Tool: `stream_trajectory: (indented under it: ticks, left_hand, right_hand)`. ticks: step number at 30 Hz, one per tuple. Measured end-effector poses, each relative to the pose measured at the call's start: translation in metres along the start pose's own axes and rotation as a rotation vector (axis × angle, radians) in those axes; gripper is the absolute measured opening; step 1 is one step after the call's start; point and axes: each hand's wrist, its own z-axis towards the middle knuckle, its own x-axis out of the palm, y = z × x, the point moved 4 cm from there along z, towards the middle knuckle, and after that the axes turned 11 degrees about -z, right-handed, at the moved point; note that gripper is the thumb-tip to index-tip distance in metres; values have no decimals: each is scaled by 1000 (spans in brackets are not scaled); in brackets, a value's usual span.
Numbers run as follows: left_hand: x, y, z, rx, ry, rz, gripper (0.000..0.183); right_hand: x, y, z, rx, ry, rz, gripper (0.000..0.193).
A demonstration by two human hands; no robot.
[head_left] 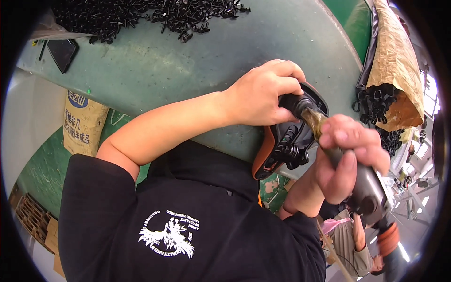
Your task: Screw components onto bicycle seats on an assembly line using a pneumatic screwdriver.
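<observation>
A bicycle saddle (264,152) with a black underside and orange-brown sides is tilted at the near right edge of the green table. My left hand (268,94) grips a black rounded part (297,104) on the saddle's underside, its thumb and fingers closed around it. In my right hand (350,145) is a grey power tool (369,190), its narrow, shiny front end (312,120) meeting that part. Black fittings (291,148) show lower on the saddle. The exact contact point is blurred.
A heap of black bolts (188,16) covers the table's far left, near a dark phone (62,54). At right, a brown paper bag (394,61) holds black clamp-like parts (376,101). A paper sack (84,122) stands left; another person (345,239) is at lower right.
</observation>
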Motion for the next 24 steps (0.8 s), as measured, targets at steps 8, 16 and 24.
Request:
stream_trajectory:
  ticks: [8, 16, 24]
  left_hand:
    - [-2, -3, -5, -128, 48, -69, 39]
    - [-29, -46, -14, -258, 218, 31, 33]
    - [-105, 20, 50, 7, 154, 1087, 15]
  right_hand:
    - [4, 4, 2, 85, 46, 61, 37]
    - [-58, 54, -24, -84, -50, 184, 34]
    - [-81, 55, -54, -42, -164, 200, 30]
